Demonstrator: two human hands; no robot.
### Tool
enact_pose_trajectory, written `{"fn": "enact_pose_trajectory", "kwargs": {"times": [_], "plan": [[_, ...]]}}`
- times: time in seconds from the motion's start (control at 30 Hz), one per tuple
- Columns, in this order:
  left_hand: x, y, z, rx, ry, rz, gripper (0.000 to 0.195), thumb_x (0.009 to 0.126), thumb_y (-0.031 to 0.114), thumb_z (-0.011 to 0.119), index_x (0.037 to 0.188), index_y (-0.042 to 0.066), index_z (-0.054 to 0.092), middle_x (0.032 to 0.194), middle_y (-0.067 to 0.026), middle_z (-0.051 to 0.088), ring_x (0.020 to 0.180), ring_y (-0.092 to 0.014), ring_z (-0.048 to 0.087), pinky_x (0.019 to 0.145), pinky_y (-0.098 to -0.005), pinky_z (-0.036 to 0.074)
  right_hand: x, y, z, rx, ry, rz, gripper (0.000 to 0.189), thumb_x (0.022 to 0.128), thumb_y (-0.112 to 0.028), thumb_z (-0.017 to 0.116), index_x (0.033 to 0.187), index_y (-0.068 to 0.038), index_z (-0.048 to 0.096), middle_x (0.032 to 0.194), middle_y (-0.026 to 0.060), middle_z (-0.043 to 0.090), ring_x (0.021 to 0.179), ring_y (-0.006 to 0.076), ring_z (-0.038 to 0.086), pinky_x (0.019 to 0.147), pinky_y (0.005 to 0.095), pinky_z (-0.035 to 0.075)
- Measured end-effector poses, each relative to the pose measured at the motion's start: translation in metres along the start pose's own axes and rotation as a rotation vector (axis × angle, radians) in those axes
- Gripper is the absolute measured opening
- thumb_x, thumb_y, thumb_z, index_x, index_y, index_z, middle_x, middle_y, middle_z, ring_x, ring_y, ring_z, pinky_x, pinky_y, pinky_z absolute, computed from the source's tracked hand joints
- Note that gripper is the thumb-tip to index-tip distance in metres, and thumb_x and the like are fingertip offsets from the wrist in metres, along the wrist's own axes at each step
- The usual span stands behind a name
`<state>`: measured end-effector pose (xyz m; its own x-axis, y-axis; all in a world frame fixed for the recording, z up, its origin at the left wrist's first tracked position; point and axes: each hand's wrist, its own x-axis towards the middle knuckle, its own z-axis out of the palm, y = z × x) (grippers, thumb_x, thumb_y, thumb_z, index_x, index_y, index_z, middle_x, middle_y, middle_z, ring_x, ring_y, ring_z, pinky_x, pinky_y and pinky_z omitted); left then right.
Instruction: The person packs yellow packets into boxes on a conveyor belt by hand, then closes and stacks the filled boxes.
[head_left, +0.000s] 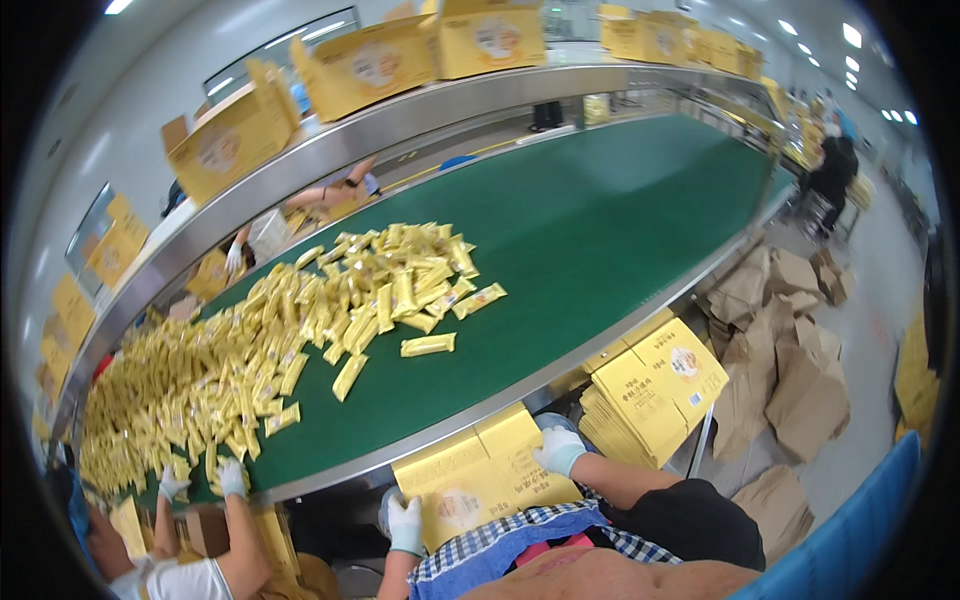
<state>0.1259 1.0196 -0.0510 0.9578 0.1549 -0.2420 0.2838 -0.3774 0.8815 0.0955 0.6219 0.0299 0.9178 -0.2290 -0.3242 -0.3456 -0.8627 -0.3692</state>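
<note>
A flattened yellow cardboard carton (480, 480) with printing lies across my lap, against the near side of the conveyor. My left hand (406, 523), in a white knit glove, grips its left edge with the thumb on top. At the carton's right edge, my right hand (559, 451), gloved the same way, holds on with its fingertips over the printed face. Just right of that hand leans a stack of flattened yellow cartons (645, 390). The undersides of the carton and of my fingers are hidden.
A green conveyor belt (570, 225) with a steel edge runs ahead, heaped at left with yellow wrapped packets (300, 322). A co-worker's gloved hands (202, 476) reach into the packets at lower left. Open cartons (375, 64) line the overhead shelf. Brown paper sacks (780, 360) lie on the floor.
</note>
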Motion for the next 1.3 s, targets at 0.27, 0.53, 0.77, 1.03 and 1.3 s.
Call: {"fn": "enact_pose_trajectory", "kwargs": {"times": [0.27,0.53,0.77,1.03,1.3], "plan": [[-0.028,0.075,-0.021,-0.958,-0.239,0.075,0.054,0.111,0.045,0.036,0.135,0.001,0.056,0.134,-0.0115,0.062,0.121,-0.021,0.059,0.103,-0.0367,0.045,0.016,0.017,-0.002,0.479,0.493,-0.285,0.038,0.105,-0.028,0.048,0.12,0.005,0.061,0.126,0.0275,0.062,0.115,0.0421,0.06,0.099,0.0446,0.047],[-0.088,0.164,-0.053,-0.237,-1.086,0.507,0.066,0.101,0.035,0.049,0.15,-0.007,0.037,0.152,-0.021,0.043,0.146,-0.028,0.036,0.121,-0.037,0.025,-0.019,-0.074,-0.087,1.388,0.215,-0.465,0.062,0.11,-0.033,0.033,0.16,0.0,0.019,0.164,0.0201,0.029,0.153,0.0288,0.025,0.124,0.0429,0.021],[-0.087,0.196,-0.036,-0.285,-1.056,0.371,0.081,0.099,0.044,0.058,0.156,-0.006,0.029,0.158,-0.0226,0.037,0.15,-0.031,0.031,0.123,-0.0384,0.023,0.012,-0.089,-0.071,1.392,0.181,-0.334,0.064,0.108,-0.025,0.033,0.16,0.006,0.011,0.167,0.0231,0.018,0.156,0.0309,0.019,0.126,0.0425,0.016],[-0.08,0.18,-0.034,-0.725,-0.897,0.253,0.068,0.091,0.024,0.068,0.146,-0.005,0.042,0.151,-0.0212,0.045,0.144,-0.03,0.04,0.121,-0.0407,0.029,0.017,-0.081,-0.062,1.392,0.182,-0.557,0.088,0.097,-0.047,0.049,0.157,0.01,0.019,0.164,0.0261,0.025,0.153,0.0351,0.026,0.125,0.0449,0.02],[-0.032,0.173,-0.041,-0.282,0.28,0.423,0.064,0.085,0.023,0.072,0.139,0.0,0.046,0.137,-0.0229,0.054,0.131,-0.035,0.052,0.111,-0.0394,0.04,-0.047,-0.124,-0.054,0.916,-0.077,-0.564,0.083,0.077,-0.001,0.067,0.152,0.003,0.032,0.139,0.0176,0.052,0.124,0.0259,0.054,0.11,0.0371,0.041]]}}
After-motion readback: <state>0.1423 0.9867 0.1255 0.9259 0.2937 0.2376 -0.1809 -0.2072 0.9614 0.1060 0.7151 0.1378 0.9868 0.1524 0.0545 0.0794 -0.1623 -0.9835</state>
